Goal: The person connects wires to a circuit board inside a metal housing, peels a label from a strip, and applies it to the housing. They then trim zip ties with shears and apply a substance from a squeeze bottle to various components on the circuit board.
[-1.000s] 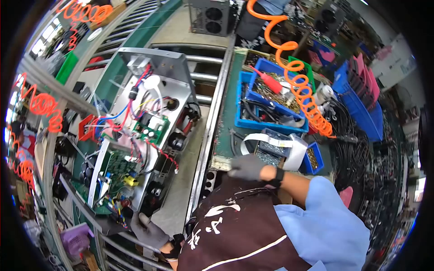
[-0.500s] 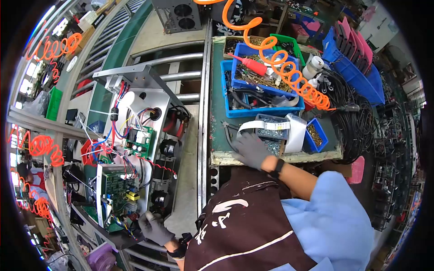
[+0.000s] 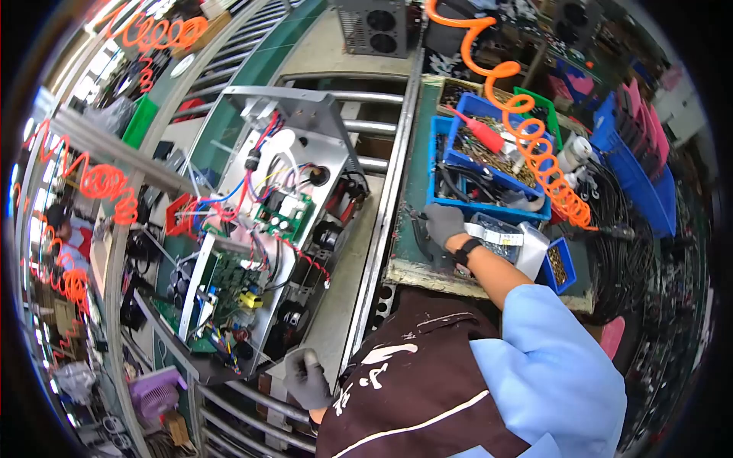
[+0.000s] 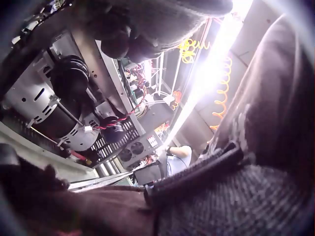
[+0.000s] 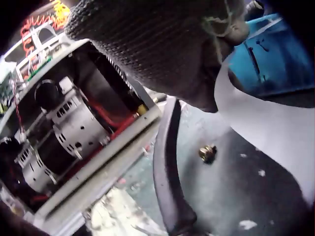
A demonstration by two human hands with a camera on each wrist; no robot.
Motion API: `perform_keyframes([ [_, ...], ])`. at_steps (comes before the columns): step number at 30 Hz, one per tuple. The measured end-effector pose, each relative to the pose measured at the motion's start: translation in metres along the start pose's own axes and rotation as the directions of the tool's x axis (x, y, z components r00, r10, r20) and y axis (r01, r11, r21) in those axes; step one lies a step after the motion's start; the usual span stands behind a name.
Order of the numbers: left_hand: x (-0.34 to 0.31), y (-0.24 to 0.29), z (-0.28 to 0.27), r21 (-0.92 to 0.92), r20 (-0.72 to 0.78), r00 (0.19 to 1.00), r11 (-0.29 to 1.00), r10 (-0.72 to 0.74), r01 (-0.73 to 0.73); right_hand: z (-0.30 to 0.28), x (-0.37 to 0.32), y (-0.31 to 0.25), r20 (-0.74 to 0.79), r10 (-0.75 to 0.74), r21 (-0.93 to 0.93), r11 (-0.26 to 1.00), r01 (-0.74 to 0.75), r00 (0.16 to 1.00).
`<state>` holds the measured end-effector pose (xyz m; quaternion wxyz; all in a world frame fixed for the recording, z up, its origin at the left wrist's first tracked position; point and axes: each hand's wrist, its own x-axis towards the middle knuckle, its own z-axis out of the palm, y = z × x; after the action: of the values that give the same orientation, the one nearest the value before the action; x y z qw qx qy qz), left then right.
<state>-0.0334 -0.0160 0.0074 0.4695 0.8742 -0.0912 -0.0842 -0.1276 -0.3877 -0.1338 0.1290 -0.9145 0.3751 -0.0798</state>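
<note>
apparently reaching for the curved handle, the right hand, its grip unclear, likely needs firm finger closure; the left hand looks loose and empty.

The right hand's glove is matt, ribbed knit cloth, above a smooth, dull handle, probably plastic or rubber. The chassis is smooth grey sheet metal; the blue bin is slightly glossy plastic, the apron matt cloth.
</note>
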Motion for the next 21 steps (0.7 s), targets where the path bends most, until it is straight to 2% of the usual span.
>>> perform_keyframes([
  [1,0.0,-0.001,0.001,0.056,0.053,0.999,0.998,-0.011,0.008,-0.01,-0.002,-0.004,-0.069,-0.014,0.096,0.995,0.021,0.997],
  [2,0.001,-0.003,0.005,0.046,0.073,0.996,0.998,0.04,-0.044,-0.019,-0.004,-0.009,-0.164,-0.036,0.192,0.979,0.068,0.986],
  [3,0.003,-0.009,0.008,0.058,0.079,0.985,0.985,0.156,-0.161,-0.029,-0.005,-0.015,-0.257,-0.048,0.285,0.951,0.124,0.965],
  [5,0.007,0.007,0.012,0.055,0.124,0.949,0.953,0.29,-0.298,-0.053,-0.007,-0.034,-0.369,-0.022,0.38,0.909,0.172,0.929],
  [6,0.007,-0.001,0.013,0.017,0.193,0.974,0.992,0.117,-0.123,-0.064,-0.008,-0.044,-0.473,-0.066,0.341,0.906,0.251,0.879],
  [7,0.01,0.012,0.012,0.053,0.288,0.956,0.996,0.058,-0.076,-0.07,-0.01,-0.049,-0.439,-0.069,0.378,0.89,0.255,0.896],
  [8,0.019,0.022,0.015,0.029,0.272,0.879,0.909,0.392,-0.415,-0.072,-0.006,-0.069,-0.464,-0.204,0.399,0.821,0.408,0.862],
  [9,0.021,0.021,0.018,0.02,0.378,0.882,0.95,0.282,-0.313,-0.082,-0.01,-0.087,-0.408,-0.271,0.512,0.723,0.464,0.872],
  [10,0.022,0.027,0.022,-0.008,0.395,0.862,0.939,0.319,-0.344,-0.098,-0.019,-0.113,-0.314,-0.317,0.618,0.648,0.446,0.895],
  [11,0.025,0.03,0.023,-0.049,0.416,0.834,0.925,0.363,-0.378,-0.109,-0.028,-0.134,-0.209,-0.435,0.662,0.596,0.454,0.876],
  [13,0.027,0.048,0.01,-0.102,0.595,0.765,0.967,0.246,-0.232,-0.112,-0.04,-0.171,-0.082,-0.596,0.735,0.506,0.452,0.799],
  [14,0.027,0.034,0.011,-0.14,0.574,0.757,0.948,0.314,-0.287,-0.108,-0.047,-0.189,-0.08,-0.64,0.773,0.444,0.453,0.764],
  [16,0.018,0.022,0.006,-0.176,0.53,0.793,0.954,0.299,-0.243,-0.099,-0.057,-0.213,-0.067,-0.727,0.822,0.348,0.451,0.684],
  [17,0.013,0.017,0.004,-0.214,0.512,0.809,0.955,0.289,-0.206,-0.098,-0.061,-0.217,0.027,-0.745,0.81,0.408,0.422,0.667],
  [19,0.007,0.009,-0.003,-0.258,0.432,0.842,0.939,0.322,-0.227,-0.08,-0.061,-0.221,0.194,-0.782,0.887,0.398,0.236,0.592],
  [20,0.005,0.006,-0.007,-0.215,0.455,0.855,0.962,0.249,-0.166,-0.074,-0.063,-0.223,0.195,-0.792,0.885,0.396,0.245,0.579],
  [21,0.004,0.001,-0.012,-0.177,0.475,0.862,0.979,0.179,-0.105,-0.068,-0.066,-0.227,0.294,-0.805,0.885,0.432,0.17,0.515],
])
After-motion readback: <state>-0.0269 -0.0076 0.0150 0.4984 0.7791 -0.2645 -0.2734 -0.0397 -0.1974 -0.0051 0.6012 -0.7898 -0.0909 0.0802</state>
